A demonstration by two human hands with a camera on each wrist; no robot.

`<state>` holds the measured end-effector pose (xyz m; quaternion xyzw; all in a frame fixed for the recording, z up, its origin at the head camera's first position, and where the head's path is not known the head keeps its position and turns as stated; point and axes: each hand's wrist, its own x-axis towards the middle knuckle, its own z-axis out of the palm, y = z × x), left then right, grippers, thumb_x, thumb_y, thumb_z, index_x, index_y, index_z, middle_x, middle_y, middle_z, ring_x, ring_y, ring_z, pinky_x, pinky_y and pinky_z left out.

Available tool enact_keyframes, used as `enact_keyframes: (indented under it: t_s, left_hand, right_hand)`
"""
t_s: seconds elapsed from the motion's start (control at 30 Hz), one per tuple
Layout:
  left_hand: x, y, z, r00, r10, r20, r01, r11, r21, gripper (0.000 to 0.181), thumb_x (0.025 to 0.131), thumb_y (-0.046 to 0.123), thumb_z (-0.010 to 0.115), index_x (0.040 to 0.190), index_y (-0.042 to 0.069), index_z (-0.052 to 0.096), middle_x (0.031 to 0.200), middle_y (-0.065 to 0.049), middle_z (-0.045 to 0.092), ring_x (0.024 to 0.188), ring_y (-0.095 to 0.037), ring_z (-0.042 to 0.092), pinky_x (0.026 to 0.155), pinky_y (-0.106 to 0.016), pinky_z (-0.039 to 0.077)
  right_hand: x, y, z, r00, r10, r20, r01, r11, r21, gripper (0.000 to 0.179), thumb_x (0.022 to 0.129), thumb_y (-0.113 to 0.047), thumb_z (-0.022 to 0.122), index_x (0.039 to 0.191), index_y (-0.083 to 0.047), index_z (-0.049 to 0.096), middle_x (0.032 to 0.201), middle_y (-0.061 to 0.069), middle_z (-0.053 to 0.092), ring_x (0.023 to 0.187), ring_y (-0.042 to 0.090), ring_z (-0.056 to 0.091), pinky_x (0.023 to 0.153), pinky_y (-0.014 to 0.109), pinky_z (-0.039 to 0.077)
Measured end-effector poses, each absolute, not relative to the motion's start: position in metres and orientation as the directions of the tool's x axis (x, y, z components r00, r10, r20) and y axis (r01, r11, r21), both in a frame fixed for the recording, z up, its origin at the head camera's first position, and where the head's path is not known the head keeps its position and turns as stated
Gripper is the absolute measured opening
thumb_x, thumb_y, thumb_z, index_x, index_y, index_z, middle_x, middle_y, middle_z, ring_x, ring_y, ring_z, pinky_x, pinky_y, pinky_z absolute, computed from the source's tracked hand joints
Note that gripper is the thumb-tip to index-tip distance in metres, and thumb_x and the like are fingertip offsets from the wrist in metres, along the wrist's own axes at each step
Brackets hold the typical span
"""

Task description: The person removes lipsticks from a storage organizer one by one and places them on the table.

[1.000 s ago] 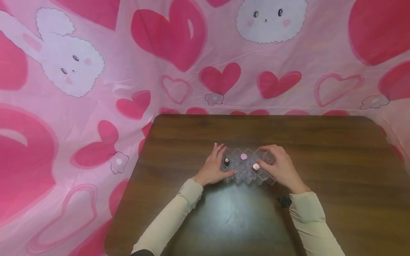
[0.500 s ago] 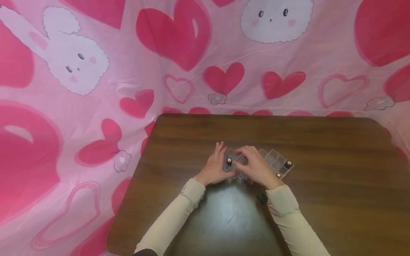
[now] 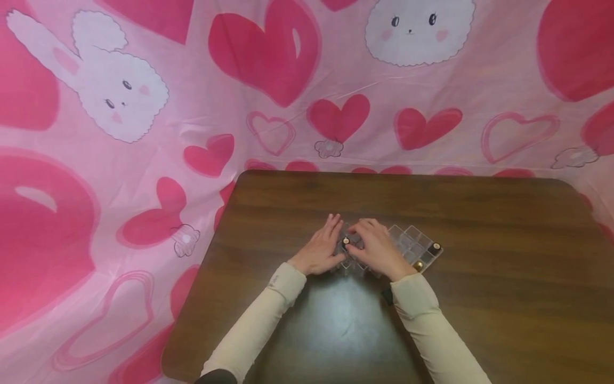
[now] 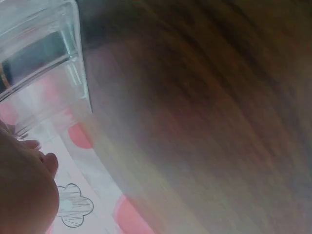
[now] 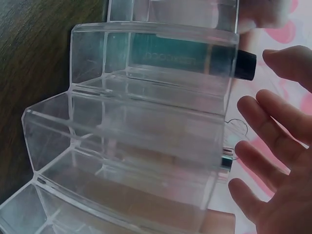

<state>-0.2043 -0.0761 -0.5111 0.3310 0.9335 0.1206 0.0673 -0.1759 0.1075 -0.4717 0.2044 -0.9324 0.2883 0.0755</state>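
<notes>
Now right hand [image 3: 376, 246] has moved left over the clear slotted organizer [image 3: 409, 242] on the table [image 3: 508, 277], fingers loose by the black-capped tube [image 3: 346, 241], ungripped; left hand [image 3: 318, 252] straight-fingered at left end. Tube's likely the focus.

Pink cloth [image 3: 198, 106] — deep-pink hearts [image 3: 266, 58], a white rabbit [image 3: 124, 101]; brown wood-grain table [image 3: 503, 266]; clear rack [image 5: 146, 114]; teal bottle [image 5: 168, 53] with black cap [image 5: 245, 66] — gold cap [image 3: 419, 265]; cream sleeves [image 3: 427, 330].

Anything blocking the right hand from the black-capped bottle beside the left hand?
Nothing visible. The right wrist view shows a gap between the right hand and the black-capped bottle, whose cap sticks out of the clear organizer.
</notes>
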Motion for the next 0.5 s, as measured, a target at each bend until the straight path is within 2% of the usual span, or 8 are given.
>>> enact_keyframes:
  t_s: [0.13,0.5]
  left_hand:
    - [-0.2046,-0.0785,-0.5112,-0.761,0.647,-0.05,0.617,0.745,0.254,0.084,0.082,0.047,0.039,0.144,0.008,-0.001,0.152,-0.004,-0.01,0.139,-0.019,-0.011,0.11,-0.038,0.02]
    - [-0.2021,-0.0771,-0.5114,-0.771,0.636,-0.041,0.615,0.76,0.212,0.091,0.079,0.054,0.041,0.144,0.009,-0.003,0.151,-0.003,-0.012,0.139,-0.019,-0.01,0.11,-0.038,0.021]
  right_hand:
    - [-0.1759,0.1055,-0.4713,-0.906,-0.348,0.241,-0.423,0.755,-0.501,0.031,0.076,-0.027,0.067,0.101,-0.01,0.062,0.109,0.008,0.062,0.116,0.028,0.043,0.097,0.052,0.028]
    - [-0.178,0.1023,-0.4756,-0.91,-0.358,0.208,-0.414,0.776,-0.476,0.03,0.075,-0.027,0.068,0.099,-0.01,0.062,0.11,0.008,0.061,0.116,0.029,0.043,0.099,0.05,0.026]
